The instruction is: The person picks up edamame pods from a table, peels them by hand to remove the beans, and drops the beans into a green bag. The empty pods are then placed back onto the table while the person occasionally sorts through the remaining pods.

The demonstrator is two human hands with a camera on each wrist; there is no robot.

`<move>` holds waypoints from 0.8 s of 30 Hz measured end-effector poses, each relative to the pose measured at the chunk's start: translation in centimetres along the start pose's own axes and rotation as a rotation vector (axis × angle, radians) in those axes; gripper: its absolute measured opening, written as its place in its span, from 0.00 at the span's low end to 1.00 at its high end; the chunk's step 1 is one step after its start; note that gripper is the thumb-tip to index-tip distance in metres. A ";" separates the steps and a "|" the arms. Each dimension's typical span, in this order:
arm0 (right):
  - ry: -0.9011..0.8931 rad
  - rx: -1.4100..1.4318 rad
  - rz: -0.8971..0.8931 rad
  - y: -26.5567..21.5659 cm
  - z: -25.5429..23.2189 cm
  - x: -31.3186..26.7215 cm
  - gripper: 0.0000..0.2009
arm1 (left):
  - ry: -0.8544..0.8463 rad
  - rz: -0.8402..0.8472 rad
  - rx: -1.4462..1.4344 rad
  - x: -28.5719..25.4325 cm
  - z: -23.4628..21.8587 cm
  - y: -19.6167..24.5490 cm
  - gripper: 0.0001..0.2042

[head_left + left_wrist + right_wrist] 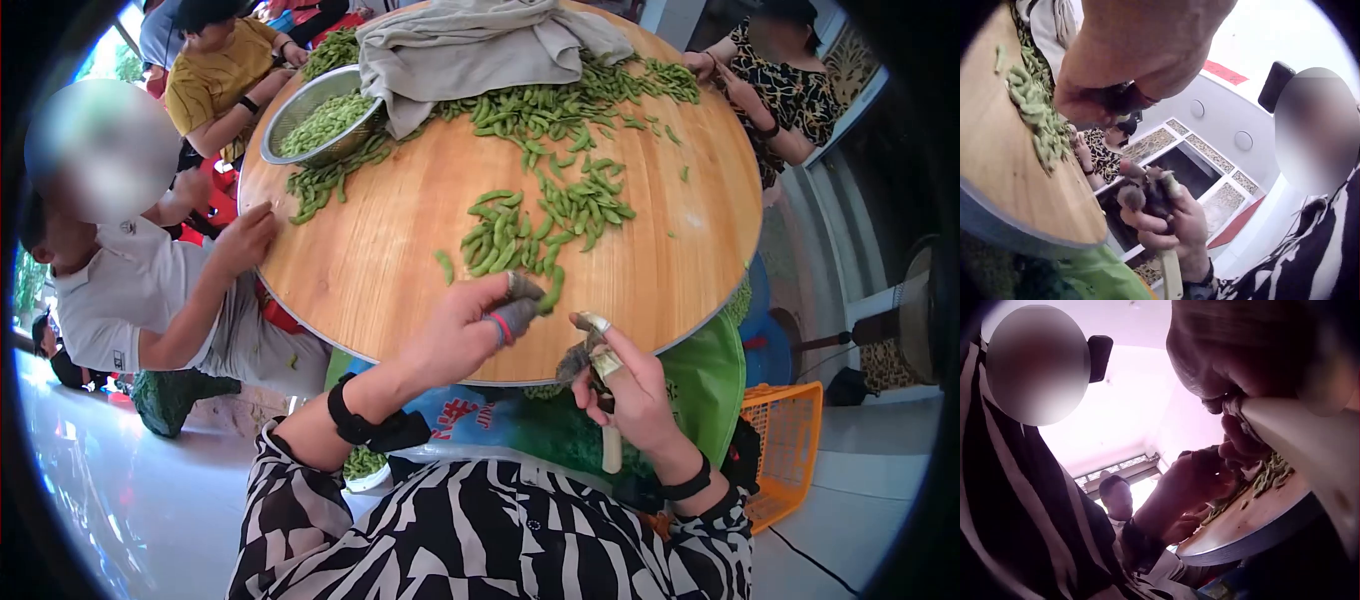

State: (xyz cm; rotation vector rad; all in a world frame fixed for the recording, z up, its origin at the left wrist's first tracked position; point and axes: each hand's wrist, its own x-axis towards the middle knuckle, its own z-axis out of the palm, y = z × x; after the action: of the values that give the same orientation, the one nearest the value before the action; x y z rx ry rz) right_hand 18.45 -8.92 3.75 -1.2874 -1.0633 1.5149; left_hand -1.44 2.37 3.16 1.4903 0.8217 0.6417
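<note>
Dark finger covers and a red band wrap the fingertips of my left hand (465, 325), which pinches a green edamame pod (552, 288) over the near part of the round table. To its right, just off the table's edge, my right hand (635, 395) grips a tool by its pale handle (612, 452); the handle (1171, 275) also sticks out below that hand in the left wrist view. Its working end is hidden among the wrapped fingers, so I cannot tell its kind. A small heap of edamame pods (497, 235) lies just beyond the left hand.
The round wooden table (400, 270) bears a larger pod pile (540, 110) under a grey cloth (470, 50). A metal colander (325, 118) of shelled beans stands at left. Other people sit around. An orange crate (785, 440) is on the floor at right, beside green sheeting (715, 370).
</note>
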 end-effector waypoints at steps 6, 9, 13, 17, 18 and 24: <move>-0.065 0.238 -0.075 0.5 0.5 0.1 0.23 | -0.248 -0.137 -0.223 -0.6 1.6 -1.0 0.13; -0.050 0.268 -0.096 1.0 0.7 0.0 0.23 | -0.245 -0.043 -0.194 -0.7 1.8 -0.6 0.15; -0.052 0.297 -0.116 1.4 0.8 -0.1 0.23 | -0.227 -0.005 -0.160 -0.7 1.7 -0.9 0.14; 0.022 0.290 -0.114 1.6 1.2 -0.2 0.21 | -0.209 0.074 -0.089 -0.6 1.7 -1.2 0.13; 0.061 0.250 -0.119 1.6 1.3 -0.2 0.20 | -0.204 0.097 -0.059 -0.6 1.7 -1.3 0.13; 0.036 0.270 -0.159 2.1 0.8 0.1 0.19 | -0.295 -0.161 -0.453 0.0 1.5 -2.3 0.12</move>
State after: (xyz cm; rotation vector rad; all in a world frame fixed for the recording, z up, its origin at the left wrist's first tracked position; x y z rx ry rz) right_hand 17.49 -9.49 1.79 -1.0157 -0.8813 1.4526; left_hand -0.46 1.46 0.71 1.0602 0.5177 0.4361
